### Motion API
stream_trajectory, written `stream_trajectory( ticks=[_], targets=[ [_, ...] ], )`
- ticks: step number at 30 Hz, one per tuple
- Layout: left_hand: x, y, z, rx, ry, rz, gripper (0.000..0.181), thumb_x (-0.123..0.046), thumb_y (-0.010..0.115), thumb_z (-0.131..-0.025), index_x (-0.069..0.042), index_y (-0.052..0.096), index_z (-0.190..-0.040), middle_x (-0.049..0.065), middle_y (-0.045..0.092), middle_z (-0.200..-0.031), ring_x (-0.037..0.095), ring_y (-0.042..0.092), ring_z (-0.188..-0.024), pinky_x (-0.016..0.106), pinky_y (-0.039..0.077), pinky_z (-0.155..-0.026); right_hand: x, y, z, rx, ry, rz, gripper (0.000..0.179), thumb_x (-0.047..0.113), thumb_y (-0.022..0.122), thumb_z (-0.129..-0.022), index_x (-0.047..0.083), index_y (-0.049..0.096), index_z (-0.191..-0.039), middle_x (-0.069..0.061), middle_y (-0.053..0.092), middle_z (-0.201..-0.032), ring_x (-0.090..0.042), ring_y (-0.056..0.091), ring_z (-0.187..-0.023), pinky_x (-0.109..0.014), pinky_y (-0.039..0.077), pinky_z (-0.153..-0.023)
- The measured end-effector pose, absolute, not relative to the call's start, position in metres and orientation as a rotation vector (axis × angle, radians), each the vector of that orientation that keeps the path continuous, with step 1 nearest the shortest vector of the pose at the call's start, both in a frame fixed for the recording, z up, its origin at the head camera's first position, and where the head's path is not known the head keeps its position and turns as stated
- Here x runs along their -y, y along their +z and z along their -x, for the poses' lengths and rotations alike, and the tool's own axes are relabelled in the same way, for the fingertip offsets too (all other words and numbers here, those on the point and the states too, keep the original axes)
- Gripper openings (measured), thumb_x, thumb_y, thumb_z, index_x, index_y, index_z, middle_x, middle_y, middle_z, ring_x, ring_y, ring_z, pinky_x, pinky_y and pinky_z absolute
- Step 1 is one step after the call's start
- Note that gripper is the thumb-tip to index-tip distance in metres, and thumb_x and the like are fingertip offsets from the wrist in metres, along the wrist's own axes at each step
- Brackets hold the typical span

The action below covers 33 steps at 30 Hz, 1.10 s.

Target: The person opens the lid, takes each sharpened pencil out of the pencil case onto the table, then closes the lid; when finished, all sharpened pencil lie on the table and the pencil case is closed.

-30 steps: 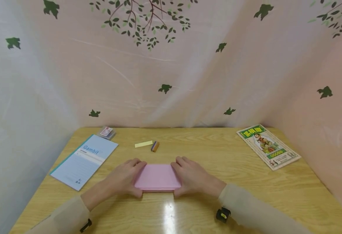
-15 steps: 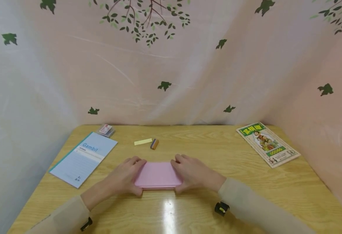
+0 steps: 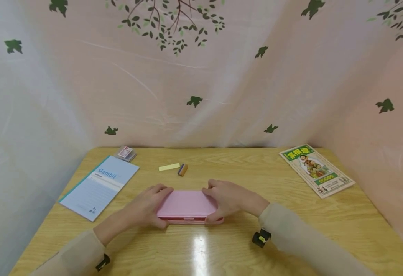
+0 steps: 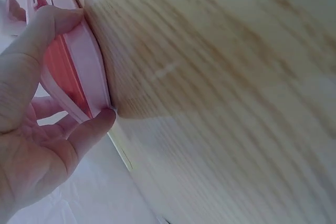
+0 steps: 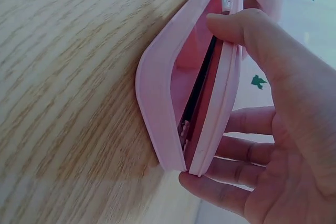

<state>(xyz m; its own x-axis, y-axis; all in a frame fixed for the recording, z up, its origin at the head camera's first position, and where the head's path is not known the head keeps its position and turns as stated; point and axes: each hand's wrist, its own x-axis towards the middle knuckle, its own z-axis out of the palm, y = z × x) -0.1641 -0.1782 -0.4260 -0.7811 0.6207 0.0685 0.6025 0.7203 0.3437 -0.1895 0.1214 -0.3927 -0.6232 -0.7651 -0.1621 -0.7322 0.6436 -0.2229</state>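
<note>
Head view: a wooden table [image 3: 236, 253] with pale yellow grain stands against a light pinkish cloth [image 3: 146, 115] that hangs behind it and round both sides. Leafy branches [image 3: 179, 11] and dark green birds [image 3: 194, 101] are printed on the cloth, which is creased in places. A bright streak of reflected light lies on the table near the front. On the left side of the table, a light blue notebook [image 3: 99, 188] reads "Gambit"; its smaller lettering is too small to make out. A small clear box [image 3: 125, 154] with a red-and-white label sits just beyond it. On the right, a booklet [image 3: 316, 170] carries yellow Chinese characters on green above a drawing of several figures. A yellow strip [image 3: 169, 167] and a small orange-brown block [image 3: 182, 170] lie near the middle. Closer in, a pink case [image 3: 187, 203] rests on the table between the left hand [image 3: 149, 205] and the right hand [image 3: 225, 197], its lid slightly raised.

Left wrist view: the left hand's fingers are bent round one end of the case, thumb and a fingertip on the pale base [image 4: 86, 61]; red shows inside.

Right wrist view: the right hand's thumb and curled fingers grip the lid [image 5: 215, 103] at its edges. A black strip [image 5: 199, 82] shows in the gap; what it is cannot be told.
</note>
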Motion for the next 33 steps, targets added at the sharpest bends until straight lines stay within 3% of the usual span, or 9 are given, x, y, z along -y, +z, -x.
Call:
stream_trajectory(
  ticks=[10, 15, 19, 25, 33],
  targets=[
    [0.187, -0.426, 0.172, -2.732, 0.7, -0.99, 0.104, -0.047, 0.093, -0.066, 0.002, 0.049, -0.147, 0.013, 0.054, -0.138, 0.029, 0.055, -0.121, 0.051, 0.046, -0.105, -0.131, -0.395, 0.194, -2.562, -0.397, 1.159, 0.09, 0.064, 0.075, -0.081, 0.003, 0.055, -0.145, -0.004, 0.058, -0.122, -0.012, 0.054, -0.096, -0.025, 0.051, -0.083],
    [0.195, -0.431, 0.172, -2.683, 0.848, -0.992, 0.102, -0.049, 0.092, -0.069, -0.002, 0.048, -0.148, 0.009, 0.052, -0.142, 0.028, 0.053, -0.125, 0.053, 0.045, -0.106, -0.136, -0.394, 0.195, -2.536, -0.496, 1.12, 0.085, 0.065, 0.07, -0.084, 0.008, 0.056, -0.145, -0.006, 0.061, -0.129, -0.014, 0.058, -0.108, -0.033, 0.052, -0.094],
    [0.201, -0.435, 0.171, -2.6, 1.016, -0.971, 0.097, -0.04, 0.092, -0.072, -0.002, 0.047, -0.149, 0.011, 0.048, -0.147, 0.03, 0.049, -0.131, 0.056, 0.04, -0.11, -0.14, -0.398, 0.197, -2.527, -0.584, 1.117, 0.08, 0.065, 0.068, -0.086, 0.01, 0.059, -0.143, -0.004, 0.063, -0.131, -0.015, 0.059, -0.115, -0.037, 0.05, -0.1],
    [0.205, -0.437, 0.17, -2.54, 1.153, -0.933, 0.1, -0.034, 0.094, -0.072, -0.003, 0.042, -0.152, 0.014, 0.046, -0.149, 0.032, 0.045, -0.135, 0.058, 0.033, -0.113, -0.148, -0.405, 0.201, -2.476, -0.841, 1.005, 0.067, 0.055, 0.068, -0.093, 0.008, 0.061, -0.14, -0.002, 0.062, -0.137, -0.018, 0.057, -0.126, -0.04, 0.047, -0.107],
    [0.206, -0.441, 0.171, -2.343, 1.367, -0.843, 0.107, -0.024, 0.094, -0.073, -0.002, 0.027, -0.153, 0.015, 0.049, -0.146, 0.034, 0.051, -0.132, 0.048, 0.04, -0.111, -0.155, -0.411, 0.203, -2.354, -1.164, 0.775, 0.053, 0.046, 0.065, -0.098, 0.008, 0.064, -0.136, -0.002, 0.066, -0.129, -0.02, 0.064, -0.114, -0.039, 0.056, -0.093]
  ],
)
